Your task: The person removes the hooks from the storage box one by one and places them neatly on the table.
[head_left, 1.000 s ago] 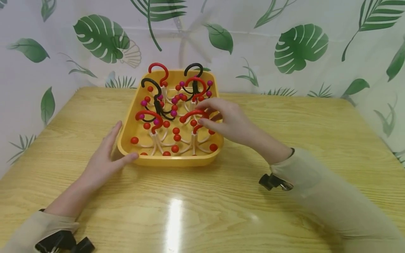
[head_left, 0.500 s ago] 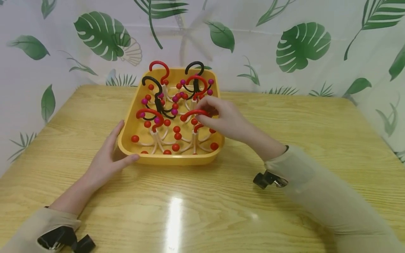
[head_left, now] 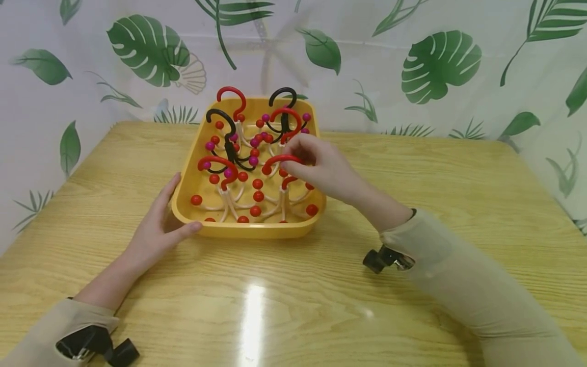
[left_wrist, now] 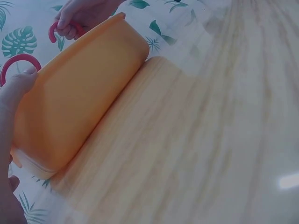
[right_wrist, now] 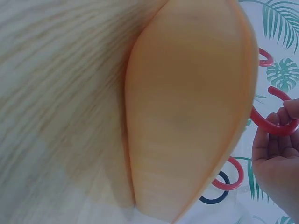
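My right hand (head_left: 325, 165) holds the red curved handle (head_left: 279, 160) of a multi-armed hanging hook (head_left: 283, 199). Its pale arms end in red balls, and it stands in the near right part of a yellow tray (head_left: 252, 232). In the right wrist view, the fingers bend round the handle. My left hand (head_left: 153, 229) rests at the tray's near left corner, thumb on the rim and fingers extended along the side. Beside the gripped hook stands another red-handled hook (head_left: 224, 201).
Farther back in the tray are more hooks, including a black one (head_left: 229, 145) with magenta balls, a second black one (head_left: 284, 120) and a red-handled one (head_left: 238, 104). The tray sits on a wooden table (head_left: 298, 290) before a leaf-patterned cloth (head_left: 376, 61).
The right hand has shifted slightly left and its fingertips have drawn closer round the red handle. The left hand and tray show no clear movement; the head view has tilted slightly.
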Demonstrator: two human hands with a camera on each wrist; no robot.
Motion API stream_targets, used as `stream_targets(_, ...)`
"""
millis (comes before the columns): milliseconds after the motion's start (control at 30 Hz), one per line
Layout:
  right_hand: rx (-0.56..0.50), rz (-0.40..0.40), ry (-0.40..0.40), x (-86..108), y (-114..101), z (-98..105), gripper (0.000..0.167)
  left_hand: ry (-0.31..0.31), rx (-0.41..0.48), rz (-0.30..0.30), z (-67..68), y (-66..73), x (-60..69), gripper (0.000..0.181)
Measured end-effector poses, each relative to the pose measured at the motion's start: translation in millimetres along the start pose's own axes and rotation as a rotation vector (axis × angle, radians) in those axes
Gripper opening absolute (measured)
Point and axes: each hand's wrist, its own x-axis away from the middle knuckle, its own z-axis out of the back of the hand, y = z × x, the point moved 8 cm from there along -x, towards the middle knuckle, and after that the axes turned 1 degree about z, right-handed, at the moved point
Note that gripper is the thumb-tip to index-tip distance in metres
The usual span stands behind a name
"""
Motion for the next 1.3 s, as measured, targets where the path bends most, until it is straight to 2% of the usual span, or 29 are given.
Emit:
stream_targets(433,-0.057,0.039,0.041,-7.2,-18.3,10.3,0.013,0.000,0.010,-0.007,-0.4,0.0,-0.3,0.096)
stream_targets(667,-0.078,0.094,0.106,-7.8,-35.0,24.8,0.012,-0.003,0.026,-0.017,-1.4,2.1,0.2,0.095)
stream_targets(1033,-0.051,0.068,0.228,0.1,-45.3,60.1,0.011,-0.003,0.025,-0.023,-1.9,3.1,1.0,0.095)
stream_targets(1300,-0.036,0.000,0.299,5.5,-38.0,88.5,0.012,-0.002,0.025,-0.024,-1.7,3.0,0.5,0.095)
